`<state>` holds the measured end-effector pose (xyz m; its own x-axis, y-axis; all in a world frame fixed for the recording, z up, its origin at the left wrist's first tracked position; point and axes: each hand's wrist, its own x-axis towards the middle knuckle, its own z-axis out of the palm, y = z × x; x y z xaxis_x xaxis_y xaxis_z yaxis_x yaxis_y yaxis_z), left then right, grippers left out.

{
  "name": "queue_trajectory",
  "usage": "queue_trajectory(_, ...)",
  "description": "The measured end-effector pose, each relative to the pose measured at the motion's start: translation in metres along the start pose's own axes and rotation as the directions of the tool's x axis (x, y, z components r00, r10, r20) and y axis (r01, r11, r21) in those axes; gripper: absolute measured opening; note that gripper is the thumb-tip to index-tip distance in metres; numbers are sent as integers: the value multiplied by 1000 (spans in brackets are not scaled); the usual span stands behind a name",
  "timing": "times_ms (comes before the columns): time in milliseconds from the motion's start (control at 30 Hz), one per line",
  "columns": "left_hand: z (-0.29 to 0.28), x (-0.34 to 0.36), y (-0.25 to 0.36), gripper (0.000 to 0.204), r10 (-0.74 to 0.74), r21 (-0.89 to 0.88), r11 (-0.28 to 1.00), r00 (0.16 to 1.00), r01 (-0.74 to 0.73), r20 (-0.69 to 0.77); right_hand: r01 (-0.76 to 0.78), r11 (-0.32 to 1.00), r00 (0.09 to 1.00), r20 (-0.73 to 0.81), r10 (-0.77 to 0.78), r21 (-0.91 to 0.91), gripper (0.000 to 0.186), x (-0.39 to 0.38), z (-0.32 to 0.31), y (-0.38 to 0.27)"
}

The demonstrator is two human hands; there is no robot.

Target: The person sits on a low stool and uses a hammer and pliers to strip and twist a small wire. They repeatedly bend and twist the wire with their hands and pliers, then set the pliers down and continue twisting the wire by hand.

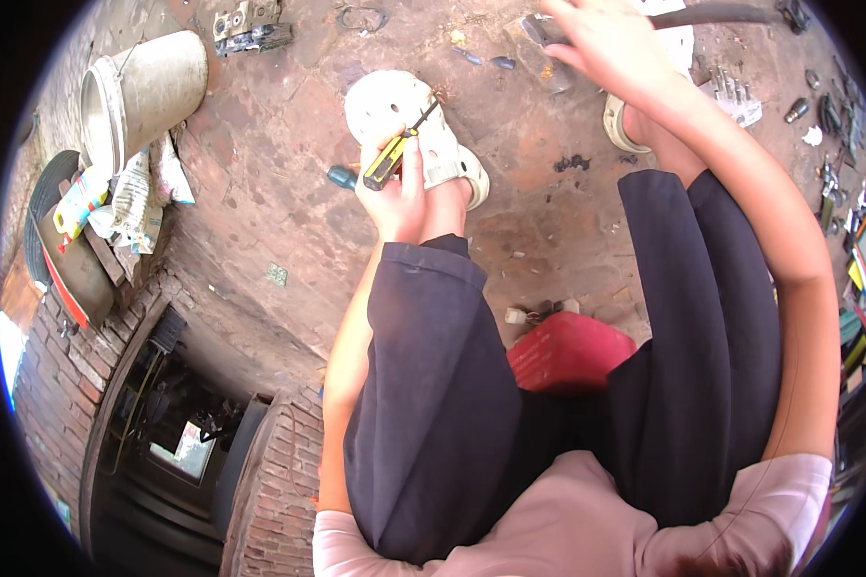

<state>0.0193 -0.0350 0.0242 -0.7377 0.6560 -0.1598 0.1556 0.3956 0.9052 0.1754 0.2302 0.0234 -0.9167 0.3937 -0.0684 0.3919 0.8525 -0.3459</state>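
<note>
Observed left grip (395,197) grasping a screwdriver (387,162), closed round its yellow-and-black handle. Held aslant over a cream clog (387,96), with the dark shank directed to the upper right of this grip. Noted a rounded teal piece (342,177) immediately left of the same grip; cannot tell whether touching. Found right grip (618,48) well apart, to the right of and beyond the left one, partly cut off by the upper edge. Cannot tell whether clenched or released. Logged a dark bar (722,13) extending to the right of this grip, and a dark block (539,31) near its fingertips on the left. Cannot tell whether joined. Recorded a finned metal part (736,96) to the right of the right grip, plus small dark-blue pieces (503,62) on the floor (260,173) between both grips. Noted a whitish bucket (164,91) well to the left of the left grip, with bags (137,207) close by. Saw a red object (573,351) nearer the body than either grip, partly hidden by dark trousers (433,385).
</note>
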Motion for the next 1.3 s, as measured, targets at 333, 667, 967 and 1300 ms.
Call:
queue_trajectory(333, -4, -7, -6, 24, -129, -88, 988, 992, 129, 9, -5, 676, 949, 216, -228, 737, 22, 61, 118, -67)
queue_trajectory(667, 0, -9, 4, 25, -114, -96, 988, 992, 120, 59, -191, 803, 978, 181, 106, 564, 13, 49, 142, -57)
queue_trajectory(967, 4, -6, 5, 26, -40, -80, 996, 998, 44, 56, -199, 722, 964, 265, 22, 663, 12, 48, 143, -49)
queue_trajectory(1300, 0, -13, 4, 26, -142, -123, 981, 988, 148, 57, -589, 198, 805, 591, 58, 783, 28, 53, 126, -65)
